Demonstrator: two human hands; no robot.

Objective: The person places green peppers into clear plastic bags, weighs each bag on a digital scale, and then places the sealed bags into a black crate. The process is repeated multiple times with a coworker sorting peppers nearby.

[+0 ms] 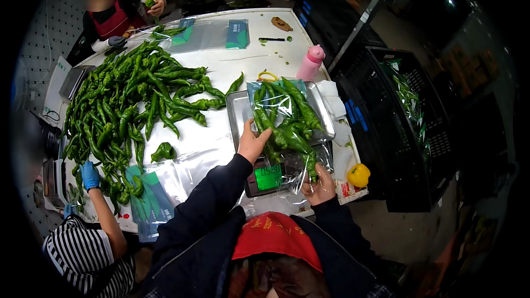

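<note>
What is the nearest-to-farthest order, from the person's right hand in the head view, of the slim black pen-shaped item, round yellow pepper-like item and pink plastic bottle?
From the right hand:
1. Round yellow pepper-like item: just right of it.
2. Pink plastic bottle: farther forward, right side.
3. Slim black pen-shaped item: toward the table's far end.

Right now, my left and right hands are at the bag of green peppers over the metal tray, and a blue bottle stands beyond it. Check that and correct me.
One thing is wrong: the bottle is pink, not blue, as the head view shows. The rest stands: your left hand and right hand are at the bag of green peppers over the metal tray.
</note>
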